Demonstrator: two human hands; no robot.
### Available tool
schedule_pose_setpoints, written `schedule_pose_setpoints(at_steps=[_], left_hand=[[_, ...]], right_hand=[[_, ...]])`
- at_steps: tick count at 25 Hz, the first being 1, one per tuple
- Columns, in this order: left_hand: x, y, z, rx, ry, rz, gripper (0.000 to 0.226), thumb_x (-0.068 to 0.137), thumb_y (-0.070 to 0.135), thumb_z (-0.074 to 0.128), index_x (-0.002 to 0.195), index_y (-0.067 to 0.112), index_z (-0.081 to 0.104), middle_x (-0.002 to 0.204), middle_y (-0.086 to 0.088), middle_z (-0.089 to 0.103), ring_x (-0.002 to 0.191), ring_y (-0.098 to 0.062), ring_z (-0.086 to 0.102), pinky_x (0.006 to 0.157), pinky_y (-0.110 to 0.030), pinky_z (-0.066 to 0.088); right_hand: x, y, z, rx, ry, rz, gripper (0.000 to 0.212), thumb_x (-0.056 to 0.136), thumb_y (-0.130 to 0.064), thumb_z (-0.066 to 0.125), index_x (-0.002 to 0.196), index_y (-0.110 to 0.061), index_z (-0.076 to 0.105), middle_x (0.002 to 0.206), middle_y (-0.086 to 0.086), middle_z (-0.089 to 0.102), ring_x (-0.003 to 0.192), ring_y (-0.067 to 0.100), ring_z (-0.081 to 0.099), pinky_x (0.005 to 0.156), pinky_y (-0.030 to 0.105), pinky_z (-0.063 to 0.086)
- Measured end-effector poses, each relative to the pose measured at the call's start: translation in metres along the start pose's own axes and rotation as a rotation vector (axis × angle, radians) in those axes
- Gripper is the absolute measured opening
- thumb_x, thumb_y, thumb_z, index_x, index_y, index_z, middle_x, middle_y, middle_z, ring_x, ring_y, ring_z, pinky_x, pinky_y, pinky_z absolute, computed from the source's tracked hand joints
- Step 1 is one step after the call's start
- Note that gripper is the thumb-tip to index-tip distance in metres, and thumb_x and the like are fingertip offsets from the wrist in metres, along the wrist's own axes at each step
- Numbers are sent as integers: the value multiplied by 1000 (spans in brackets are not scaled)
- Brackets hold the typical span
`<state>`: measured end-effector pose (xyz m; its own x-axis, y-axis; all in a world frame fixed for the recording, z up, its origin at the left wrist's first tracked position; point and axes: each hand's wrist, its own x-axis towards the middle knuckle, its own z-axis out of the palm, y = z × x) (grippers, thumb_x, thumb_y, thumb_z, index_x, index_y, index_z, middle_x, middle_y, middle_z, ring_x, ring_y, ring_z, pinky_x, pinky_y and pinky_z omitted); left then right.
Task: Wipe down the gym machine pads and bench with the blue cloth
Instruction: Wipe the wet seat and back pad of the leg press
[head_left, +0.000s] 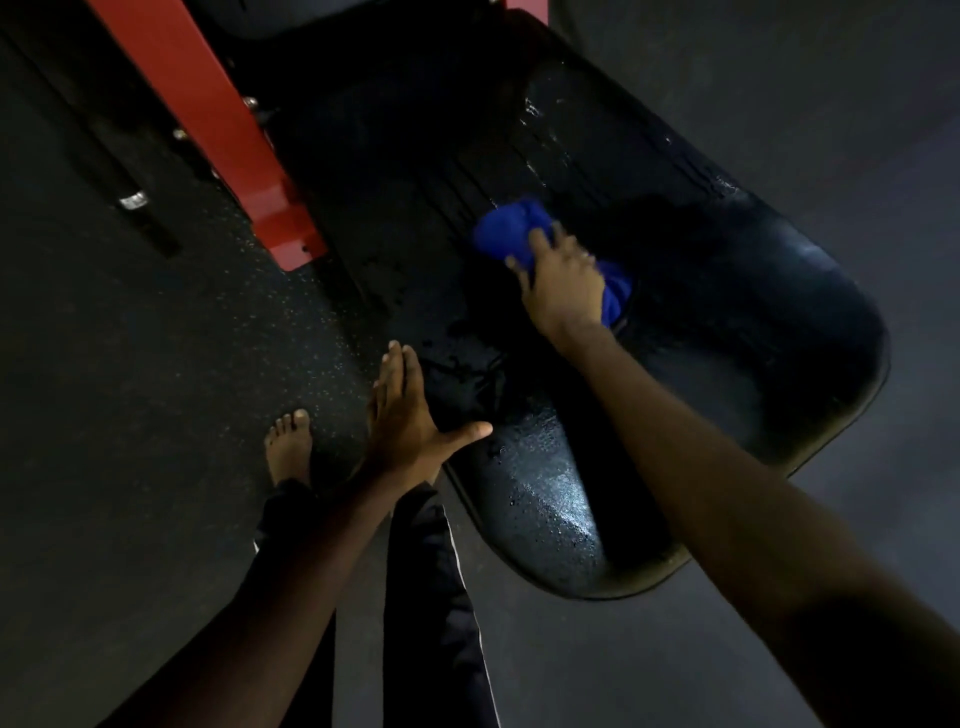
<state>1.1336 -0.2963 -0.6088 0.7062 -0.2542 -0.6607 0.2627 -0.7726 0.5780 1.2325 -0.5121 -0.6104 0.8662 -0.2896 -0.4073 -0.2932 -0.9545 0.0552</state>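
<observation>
- The right hand (563, 283) grips the bunched blue cloth (511, 231) with curled fingers and presses it on the black pad (727, 312), near the pad's middle.
- The pad surface looks wet and shiny, with drops near its near edge.
- The left hand (402, 415) is held flat, fingers straight and together, thumb spread to the right, just beside the pad's near left edge; it holds nothing.
- A red frame beam (218, 130) stands at the far left, over the dark speckled floor (156, 338).
- A bare foot (288, 447) is on the floor below the left hand.

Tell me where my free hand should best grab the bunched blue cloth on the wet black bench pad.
Best grip is probably the rounded wad of the bunched blue cloth poking out past the right hand, taken from above with the left hand; the rest lies under the right hand on the wet black bench pad.
</observation>
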Motion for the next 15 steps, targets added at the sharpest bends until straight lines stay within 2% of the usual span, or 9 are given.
schedule_pose_setpoints(at_steps=[3,6,8,11,12,13,15], left_hand=[[1,-7,-7,22,-24,-20,138,61,67,79,158,9,-2,165,-8,-11,152,-26,0,121,-43,7],[2,-17,-15,-6,-54,-66,143,59,69,79,158,11,-6,165,-9,-11,153,-28,1,121,-44,8],[0,-18,-15,-23,-65,-46,141,61,69,78,157,11,-8,165,-8,-13,152,-27,1,121,-43,7],[-1,-18,-16,-50,-69,-38,140,62,67,78,157,9,-7,165,-8,-13,152,-26,2,121,-42,10],[-2,-16,-16,-58,-70,-36,141,61,65,79,157,9,-7,165,-9,-13,152,-27,3,120,-42,12],[-2,-15,-17,-70,-73,-39,142,60,64,81,157,8,-7,165,-9,-12,152,-28,5,121,-43,15],[1,-16,-18,-88,-79,-41,144,59,59,85,156,5,-5,165,-13,-11,152,-30,8,121,-44,21]], right_hand=[[-88,-19,8,46,-136,-261,46,101,-48,45,139,-21,46,157,15,35,139,40,41,109,55,39],[-107,6,3,-18,-157,-417,58,93,-39,58,148,-27,41,158,10,36,142,33,41,111,48,38],[-67,27,-2,-84,-79,-348,59,91,-31,59,147,-23,42,156,13,39,138,36,43,111,47,38],[-3,29,-14,12,-10,21,49,100,-39,47,144,-17,42,155,17,37,133,42,44,107,52,40],[2,20,-13,34,6,91,48,102,-44,44,141,-16,44,154,17,38,131,43,46,103,53,43],[-4,6,-13,38,2,95,48,102,-47,42,137,-16,46,153,17,39,127,44,48,97,52,46],[-46,-20,-3,37,-63,-78,48,101,-51,42,135,-18,47,154,15,38,126,44,49,94,52,49]])
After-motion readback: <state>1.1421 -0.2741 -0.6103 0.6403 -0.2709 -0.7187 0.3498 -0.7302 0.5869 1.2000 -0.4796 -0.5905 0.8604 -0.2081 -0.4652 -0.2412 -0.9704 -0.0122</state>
